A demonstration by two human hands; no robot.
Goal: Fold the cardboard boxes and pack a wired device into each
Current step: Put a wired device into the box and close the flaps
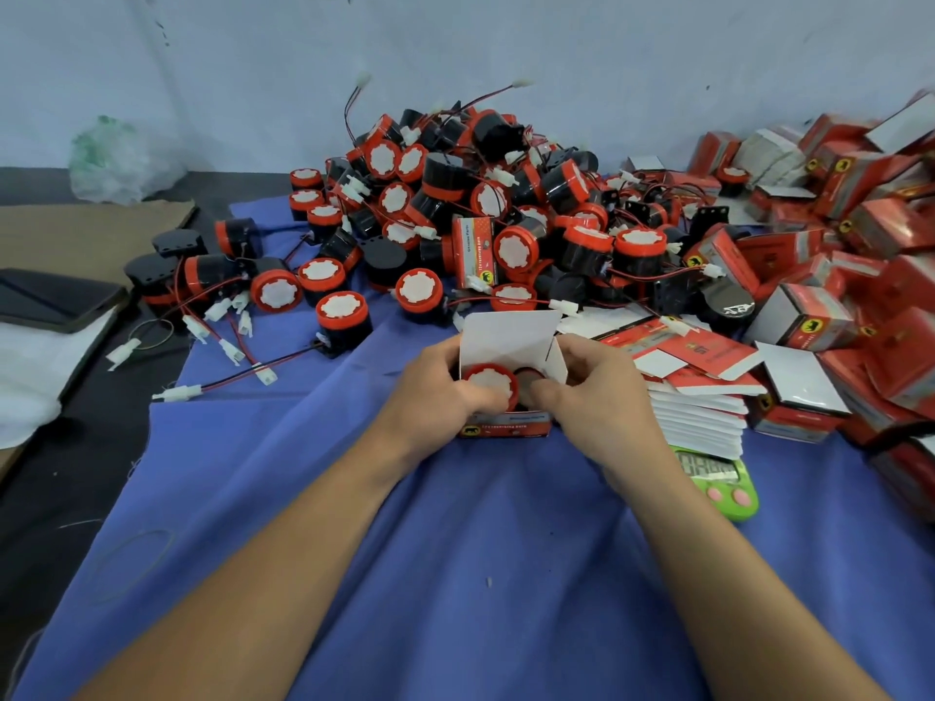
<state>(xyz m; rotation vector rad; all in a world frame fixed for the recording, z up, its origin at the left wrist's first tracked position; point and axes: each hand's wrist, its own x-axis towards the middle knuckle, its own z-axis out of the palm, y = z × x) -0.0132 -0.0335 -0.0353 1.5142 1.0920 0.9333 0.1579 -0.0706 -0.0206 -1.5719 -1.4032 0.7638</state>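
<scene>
Blue cloth (455, 574) covers our work surface. Our left hand (435, 397) and right hand (597, 397) grip the open box (508, 331) from either side, fingers curled round its walls, thumbs on the red-capped device (488, 383) inside.

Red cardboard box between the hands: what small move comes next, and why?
Probably press the round red-capped device fully into the red cardboard box: its cap sits at the opening held by the left hand, the right hand steadies the box, and the white flap stands open.
</scene>
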